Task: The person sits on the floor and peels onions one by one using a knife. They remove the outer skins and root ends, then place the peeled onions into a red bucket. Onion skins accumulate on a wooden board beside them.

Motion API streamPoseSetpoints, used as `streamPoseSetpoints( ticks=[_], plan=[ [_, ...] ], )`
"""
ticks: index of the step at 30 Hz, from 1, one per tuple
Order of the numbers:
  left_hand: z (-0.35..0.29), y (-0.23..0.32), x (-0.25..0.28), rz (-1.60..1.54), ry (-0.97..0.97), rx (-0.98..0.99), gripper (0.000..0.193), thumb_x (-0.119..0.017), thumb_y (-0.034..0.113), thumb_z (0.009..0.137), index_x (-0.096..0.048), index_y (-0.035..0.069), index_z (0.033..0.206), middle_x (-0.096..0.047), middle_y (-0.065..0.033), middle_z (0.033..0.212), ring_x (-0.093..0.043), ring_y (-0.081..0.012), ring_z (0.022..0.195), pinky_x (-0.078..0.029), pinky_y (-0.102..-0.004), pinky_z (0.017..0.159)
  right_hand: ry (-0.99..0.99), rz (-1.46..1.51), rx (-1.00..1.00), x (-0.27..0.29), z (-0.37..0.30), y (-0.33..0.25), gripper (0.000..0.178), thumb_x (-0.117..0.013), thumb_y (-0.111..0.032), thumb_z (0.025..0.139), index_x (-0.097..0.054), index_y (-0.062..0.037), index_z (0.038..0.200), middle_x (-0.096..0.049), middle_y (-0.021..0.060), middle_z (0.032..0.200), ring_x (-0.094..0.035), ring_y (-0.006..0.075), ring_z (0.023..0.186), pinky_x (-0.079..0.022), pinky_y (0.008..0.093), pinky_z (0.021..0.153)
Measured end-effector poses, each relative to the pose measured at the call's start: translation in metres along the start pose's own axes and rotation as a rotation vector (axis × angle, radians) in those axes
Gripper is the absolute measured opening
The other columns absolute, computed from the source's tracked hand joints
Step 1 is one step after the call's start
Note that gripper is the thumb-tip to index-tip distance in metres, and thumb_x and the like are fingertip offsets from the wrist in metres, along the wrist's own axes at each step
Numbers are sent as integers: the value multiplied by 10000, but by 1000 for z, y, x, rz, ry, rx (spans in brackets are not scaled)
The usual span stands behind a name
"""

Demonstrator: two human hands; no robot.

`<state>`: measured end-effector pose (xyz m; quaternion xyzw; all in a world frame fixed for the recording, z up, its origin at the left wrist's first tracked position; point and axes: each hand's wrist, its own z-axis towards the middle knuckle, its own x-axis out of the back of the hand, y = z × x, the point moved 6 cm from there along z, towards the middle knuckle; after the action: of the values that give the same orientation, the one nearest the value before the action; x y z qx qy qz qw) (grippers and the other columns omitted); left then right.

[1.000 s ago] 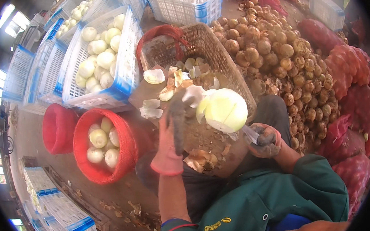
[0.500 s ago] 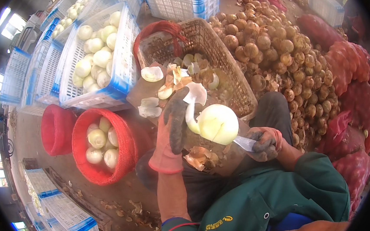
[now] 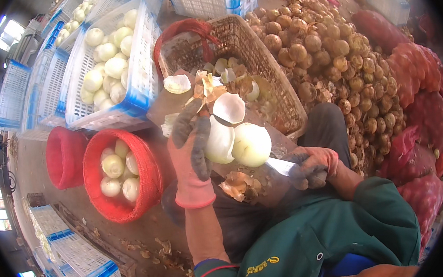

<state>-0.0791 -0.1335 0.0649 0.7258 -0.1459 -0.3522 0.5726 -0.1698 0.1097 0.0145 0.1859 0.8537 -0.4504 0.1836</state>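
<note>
My left hand (image 3: 190,146), in a pink and dark grey glove, has its fingers apart beside a curved white onion layer (image 3: 219,141). That layer stands between the thumb and a pale peeled onion (image 3: 252,144); whether it is still joined to the onion I cannot tell. In the same kind of glove, my right hand (image 3: 309,168) closes around a knife, whose handle is mostly hidden. The knife's blade (image 3: 280,166) points left and meets the onion's lower right side. Another cupped white layer (image 3: 229,108) lies just above, by a heap of brown skins (image 3: 209,87).
A dirty crate (image 3: 279,82) with scraps stands ahead. Left are a red tub (image 3: 155,183) of peeled onions and a white-blue crate (image 3: 140,95) full of them. Unpeeled onions (image 3: 339,48) are piled on the right, beside red mesh sacks (image 3: 417,73). Brown skins (image 3: 240,185) lie before me.
The white layer beside the onion now shows broad, where a narrow curved strip was. My left hand has shifted left from the onion. Onion and knife have moved slightly left.
</note>
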Motion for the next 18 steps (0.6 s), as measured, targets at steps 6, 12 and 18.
streamPoseSetpoints(
  ticks=[6,12,18],
  plan=[
    [0,12,12,-9,26,-203,314,-587,122,884,-570,-50,1146,-611,-103,1029,-600,-144,863,-498,-274,724,175,-179,-116,7,2,3,255,-648,-245,822,-657,-58,995,-650,7,783,-559,69,652,-441,203,601],
    [7,16,30,696,298,-341,547,-684,181,836,-466,-53,1280,-598,-169,1096,-606,-279,947,-506,-356,818,160,-117,-18,34,5,28,200,-632,-191,815,-645,-37,942,-639,27,768,-570,94,641,-446,231,595],
    [3,-2,15,1072,134,-247,651,-763,216,756,-474,-14,1292,-538,-245,1194,-542,-388,1105,-451,-423,929,256,-225,13,4,-3,-28,420,-631,-176,811,-596,-69,1216,-654,29,932,-584,118,734,-472,265,672]
  ],
)
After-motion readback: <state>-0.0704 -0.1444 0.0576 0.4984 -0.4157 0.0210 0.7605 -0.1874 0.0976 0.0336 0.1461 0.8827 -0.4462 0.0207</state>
